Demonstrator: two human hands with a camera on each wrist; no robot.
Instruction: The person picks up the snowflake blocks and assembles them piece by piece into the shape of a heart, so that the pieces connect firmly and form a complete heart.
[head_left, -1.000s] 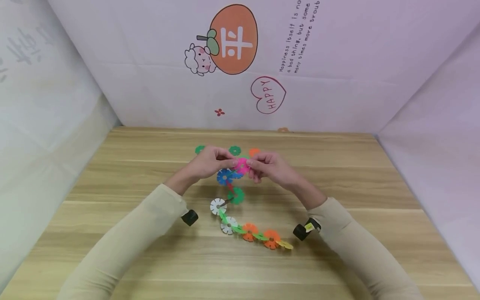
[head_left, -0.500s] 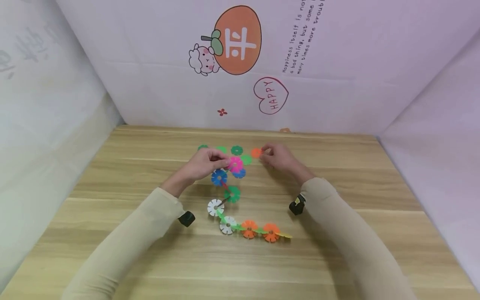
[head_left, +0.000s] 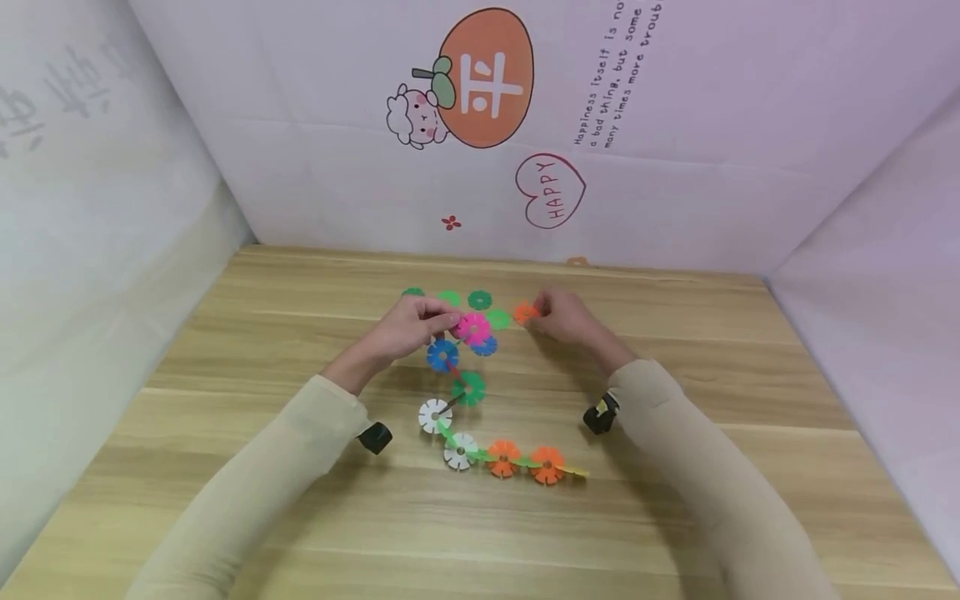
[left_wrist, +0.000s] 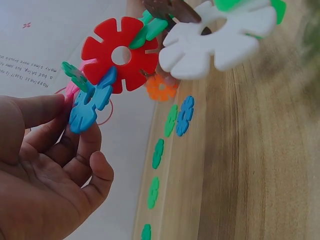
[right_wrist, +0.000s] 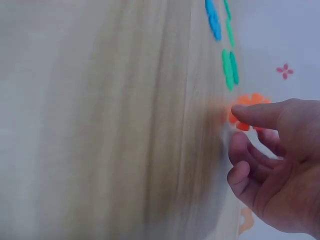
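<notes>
My left hand (head_left: pixel 405 330) pinches a pink snowflake disc (head_left: pixel 474 329) at the raised end of a chain of interlocked plastic discs. In the left wrist view, a blue disc (left_wrist: pixel 85 112) and a red disc (left_wrist: pixel 102 42) join on beside the fingers. Seen from the head, the chain runs down past a green disc (head_left: pixel 470 389) and a white disc (head_left: pixel 435 416), then right to a yellow disc (head_left: pixel 576 472). At the back of the table, my right hand (head_left: pixel 567 317) holds a loose orange disc (head_left: pixel 525 313) between thumb and fingers; its thumb covers part of the disc (right_wrist: pixel 257 98).
Several loose discs lie along the back of the wooden table (head_left: pixel 300 517): a light green disc (head_left: pixel 498 319), a dark green disc (head_left: pixel 480 299) and a blue disc (head_left: pixel 486 346) among them. A printed white cloth (head_left: pixel 660 200) hangs behind the table, with white sides left and right.
My right hand has left the pink disc, moved back and right, and taken hold of the orange disc, which has shifted slightly nearer. My left hand still holds the pink disc.
</notes>
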